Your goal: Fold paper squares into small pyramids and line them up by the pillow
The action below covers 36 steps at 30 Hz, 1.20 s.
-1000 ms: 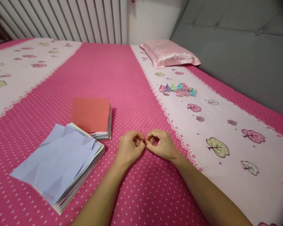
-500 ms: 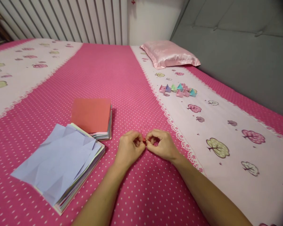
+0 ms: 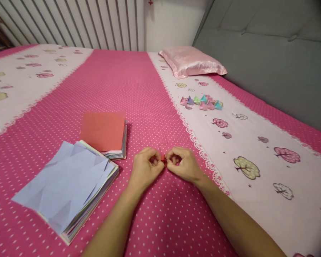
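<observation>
Between my two hands is a small piece of red folded paper, mostly hidden by my fingers. My left hand is closed, pinching its left side between thumb and forefinger. On the right side, my right hand pinches the same paper, its fingers curled in. Both hands are low over the pink dotted bedspread, with the fingertips nearly meeting. The paper's exact shape cannot be made out.
Left of my hands lies a stack of square paper with pale lilac sheets on top. Behind it sits a smaller stack topped with orange-red paper. Several small folded paper pieces stand near a pink satin pillow. A grey padded headboard rises at right.
My left hand has shifted slightly left, and the fingertips are a little farther apart. More of the red paper shows between them. The stacks and small folded pieces stay put.
</observation>
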{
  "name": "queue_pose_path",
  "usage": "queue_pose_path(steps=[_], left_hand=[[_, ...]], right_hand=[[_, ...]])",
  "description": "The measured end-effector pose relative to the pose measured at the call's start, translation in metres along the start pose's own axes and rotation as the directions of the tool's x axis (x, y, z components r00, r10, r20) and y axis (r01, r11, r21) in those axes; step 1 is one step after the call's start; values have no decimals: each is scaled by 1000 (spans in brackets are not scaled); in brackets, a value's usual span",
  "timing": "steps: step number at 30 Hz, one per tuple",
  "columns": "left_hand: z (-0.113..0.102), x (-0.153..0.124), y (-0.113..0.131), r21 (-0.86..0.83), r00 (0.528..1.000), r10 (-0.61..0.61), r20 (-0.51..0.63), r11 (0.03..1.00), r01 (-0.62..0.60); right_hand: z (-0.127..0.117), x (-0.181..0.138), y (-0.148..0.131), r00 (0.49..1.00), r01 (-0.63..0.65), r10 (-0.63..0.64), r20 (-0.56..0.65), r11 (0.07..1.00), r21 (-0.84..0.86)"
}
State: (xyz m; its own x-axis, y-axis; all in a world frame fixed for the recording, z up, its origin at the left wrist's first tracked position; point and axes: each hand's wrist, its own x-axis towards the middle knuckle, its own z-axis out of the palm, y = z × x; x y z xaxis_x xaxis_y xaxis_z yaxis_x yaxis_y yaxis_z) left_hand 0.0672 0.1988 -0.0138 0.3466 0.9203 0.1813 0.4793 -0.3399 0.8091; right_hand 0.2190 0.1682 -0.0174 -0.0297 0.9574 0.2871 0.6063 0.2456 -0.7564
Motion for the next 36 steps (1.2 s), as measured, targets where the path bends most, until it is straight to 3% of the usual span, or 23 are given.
queue_pose_path(steps=[8,18,23,27,32,36], left_hand=[[-1,3,-6,-162,996,-91,25,982,94],[-2,4,-10,-233,987,-148,64,959,159],[-2,4,-9,-213,982,-169,86,960,184],[-2,4,-11,-139,990,-116,83,982,127],[-4,1,-3,-97,980,-123,154,986,139],[-3,1,1,-34,990,-92,110,995,96]], right_hand=[[-1,0,2,1000,-7,5,-30,997,-73],[0,0,4,1000,-10,9,-15,997,-81],[0,0,7,1000,12,-12,4,997,-74],[0,0,7,999,25,-23,24,996,-81],[0,0,7,999,47,-46,19,997,-63],[0,0,6,998,50,-49,25,997,-53]])
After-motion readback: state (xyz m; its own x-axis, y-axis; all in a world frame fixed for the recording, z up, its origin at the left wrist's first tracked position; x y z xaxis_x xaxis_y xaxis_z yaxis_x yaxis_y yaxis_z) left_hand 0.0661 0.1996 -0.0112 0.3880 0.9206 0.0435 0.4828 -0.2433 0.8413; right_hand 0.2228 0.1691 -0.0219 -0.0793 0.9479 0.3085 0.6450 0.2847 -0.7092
